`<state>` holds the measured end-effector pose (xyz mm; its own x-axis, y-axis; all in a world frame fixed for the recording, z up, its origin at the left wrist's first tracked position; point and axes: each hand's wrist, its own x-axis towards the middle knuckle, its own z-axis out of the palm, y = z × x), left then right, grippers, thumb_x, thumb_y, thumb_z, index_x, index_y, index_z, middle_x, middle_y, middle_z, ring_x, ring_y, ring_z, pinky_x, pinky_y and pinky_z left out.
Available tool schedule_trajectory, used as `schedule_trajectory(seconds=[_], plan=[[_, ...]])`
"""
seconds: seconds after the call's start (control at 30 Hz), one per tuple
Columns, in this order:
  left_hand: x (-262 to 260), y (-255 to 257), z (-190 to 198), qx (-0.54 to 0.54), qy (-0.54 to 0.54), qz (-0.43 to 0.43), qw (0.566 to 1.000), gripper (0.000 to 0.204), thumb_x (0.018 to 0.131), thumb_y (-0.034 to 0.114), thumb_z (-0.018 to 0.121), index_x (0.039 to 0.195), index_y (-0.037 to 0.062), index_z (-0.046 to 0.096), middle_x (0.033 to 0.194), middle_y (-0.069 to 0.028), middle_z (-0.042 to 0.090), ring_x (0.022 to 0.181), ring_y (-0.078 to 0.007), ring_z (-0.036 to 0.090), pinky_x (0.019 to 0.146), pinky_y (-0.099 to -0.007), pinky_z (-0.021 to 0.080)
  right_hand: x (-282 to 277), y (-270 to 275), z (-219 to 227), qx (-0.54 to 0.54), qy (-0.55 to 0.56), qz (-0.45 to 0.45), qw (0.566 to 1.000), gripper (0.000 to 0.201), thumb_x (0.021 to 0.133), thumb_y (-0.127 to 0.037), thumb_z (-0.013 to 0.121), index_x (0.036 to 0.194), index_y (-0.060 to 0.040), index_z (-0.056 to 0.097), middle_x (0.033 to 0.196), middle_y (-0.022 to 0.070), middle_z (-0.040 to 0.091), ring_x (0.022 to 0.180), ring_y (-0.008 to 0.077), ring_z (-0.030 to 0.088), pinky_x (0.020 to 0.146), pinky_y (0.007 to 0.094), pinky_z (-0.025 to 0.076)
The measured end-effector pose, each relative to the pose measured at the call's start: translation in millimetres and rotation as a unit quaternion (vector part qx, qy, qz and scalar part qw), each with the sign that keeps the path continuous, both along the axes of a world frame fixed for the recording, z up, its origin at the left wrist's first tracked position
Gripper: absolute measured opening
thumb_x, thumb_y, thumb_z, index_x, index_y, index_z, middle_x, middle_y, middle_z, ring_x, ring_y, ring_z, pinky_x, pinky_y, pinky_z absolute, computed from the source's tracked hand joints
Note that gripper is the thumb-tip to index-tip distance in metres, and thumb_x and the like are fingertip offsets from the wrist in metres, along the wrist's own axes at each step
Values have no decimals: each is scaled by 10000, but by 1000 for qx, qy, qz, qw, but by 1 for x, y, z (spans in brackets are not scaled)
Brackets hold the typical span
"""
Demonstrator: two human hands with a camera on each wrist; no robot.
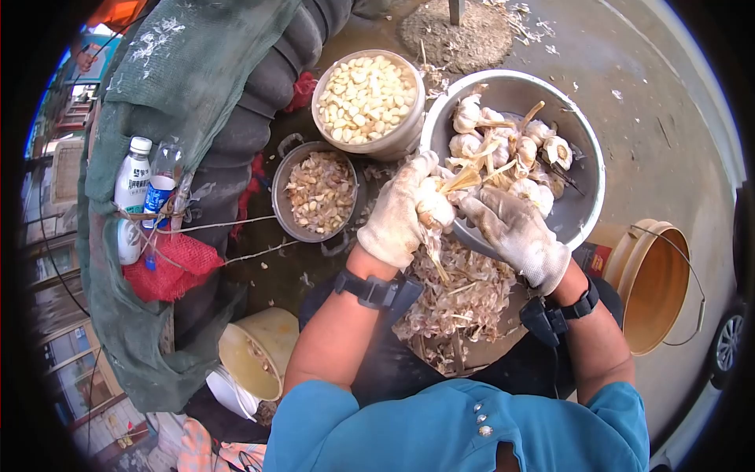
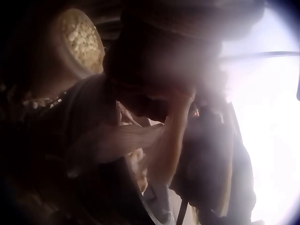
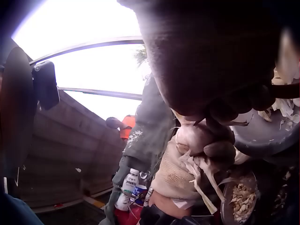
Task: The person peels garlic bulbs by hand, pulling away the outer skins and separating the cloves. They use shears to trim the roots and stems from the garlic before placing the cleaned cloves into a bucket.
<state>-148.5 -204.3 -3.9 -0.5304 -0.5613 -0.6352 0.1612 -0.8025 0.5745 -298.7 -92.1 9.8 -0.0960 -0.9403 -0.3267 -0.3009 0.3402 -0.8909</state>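
My gloved left hand (image 1: 399, 211) holds a garlic bulb (image 1: 434, 206) with its dry stalk and loose skins hanging from it. My gloved right hand (image 1: 515, 232) meets the bulb from the other side, its fingers curled at the bulb's top. Seen from the right wrist, the bulb (image 3: 193, 137) sits between both hands, with the right fingertips right on it. Whole garlic bulbs (image 1: 543, 149) with stalks lie in a grey metal basin (image 1: 591, 206) just beyond the hands. Below them, a heap of garlic skins (image 1: 460, 303) covers a board by the lap.
Left of the basin stand a tub of peeled cloves (image 1: 366, 98) and a metal pot (image 1: 275, 193) of unpeeled cloves. A yellowish bucket (image 1: 291, 338) is at lower left, an orange-brown bucket (image 1: 657, 287) at right. Bottles (image 1: 132, 185) are tied to green netting (image 1: 189, 102).
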Motion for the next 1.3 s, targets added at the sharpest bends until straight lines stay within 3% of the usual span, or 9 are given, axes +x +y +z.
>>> schedule_trajectory(seconds=[0.2,0.3,0.37,0.7,0.77,0.9,1.07,1.17,1.3], plan=[[3,-1,-2,0,-5,-49,999,314,980,337,512,874,52,590,641,-25,550,447,-96,486,406,-221,370,7,-1,3,23,39,27,999,293,997,-243,476,1141,-64,657,1078,172,667,979,311,635,858,378,493],[5,-4,-14,47,46,-58,996,338,975,355,512,864,48,600,657,-40,577,451,-101,493,408,-222,375,10,4,-12,-140,28,9,990,299,979,-258,524,1147,-48,655,1025,153,689,924,263,659,820,352,507],[3,0,-13,22,11,-54,998,350,973,352,512,876,30,612,703,-55,610,500,-110,533,454,-221,419,9,0,0,24,-157,-5,987,339,961,-280,570,1177,-30,644,1029,127,699,911,172,652,816,325,504],[0,5,-10,-18,-39,-103,994,441,964,439,506,919,18,626,787,-79,667,629,-108,611,532,-209,474,9,2,-7,13,-289,-23,957,460,931,-259,654,1300,-5,546,1170,44,646,1028,115,588,899,292,480],[5,5,-8,-43,-7,-114,993,447,966,457,504,951,25,618,817,-71,661,646,-85,603,523,-188,458,10,3,1,48,-446,-66,891,437,931,-246,652,1285,-9,555,1179,56,644,1051,112,589,904,273,477],[8,9,-5,-151,79,-146,975,450,968,488,508,1034,51,596,895,-33,622,673,-26,554,498,-134,407,10,1,6,54,-493,-100,863,401,937,-238,645,1262,-17,568,1177,59,639,1045,112,601,900,258,486],[2,14,7,-120,10,-113,986,293,977,373,528,992,86,588,818,6,576,596,-29,491,461,-165,371,5,-3,15,201,-336,-83,916,391,947,-232,630,1265,-22,544,1160,52,623,1041,132,622,918,297,522],[1,13,8,-6,-4,-95,995,229,972,325,535,969,104,595,720,21,572,514,-51,476,430,-190,345,14,7,-21,16,-383,-97,918,370,945,-239,634,1232,-16,564,1121,66,634,1002,132,628,876,303,537],[5,7,3,89,50,-91,991,232,968,322,539,969,100,610,684,24,576,485,-73,482,429,-213,354,17,4,-9,55,-416,-113,900,346,946,-254,635,1184,-6,598,1093,80,643,982,138,631,848,308,538]])
